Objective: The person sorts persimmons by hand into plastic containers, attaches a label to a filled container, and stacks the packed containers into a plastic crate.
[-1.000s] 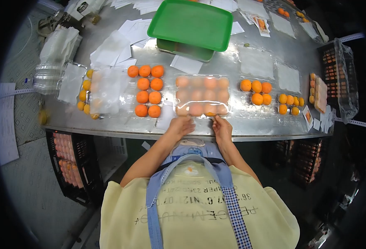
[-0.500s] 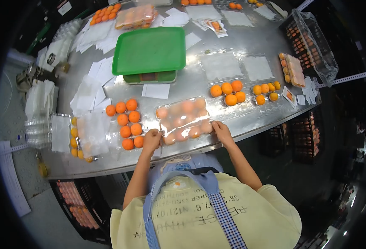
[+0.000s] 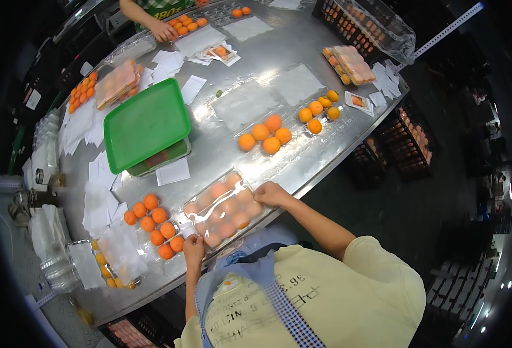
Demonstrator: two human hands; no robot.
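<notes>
A clear plastic box of orange fruit, closed and looking pale under its cover, lies at the table's front edge. My left hand pinches its lower left corner. My right hand has its fingers closed at the box's right edge. Left of the box, an open clear tray holds several oranges. To the upper right, another open tray has several oranges, and beyond it are smaller yellow-orange fruits.
A green tray sits on a container amid white papers. Another person's hand reaches over oranges at the far side. A black crate and a filled box are at the upper right. Stacked clear boxes lie left.
The view has turned, so the table appears slanted. My hands have moved from the box's front edge to its two sides. Another person's arm has come into view at the far side.
</notes>
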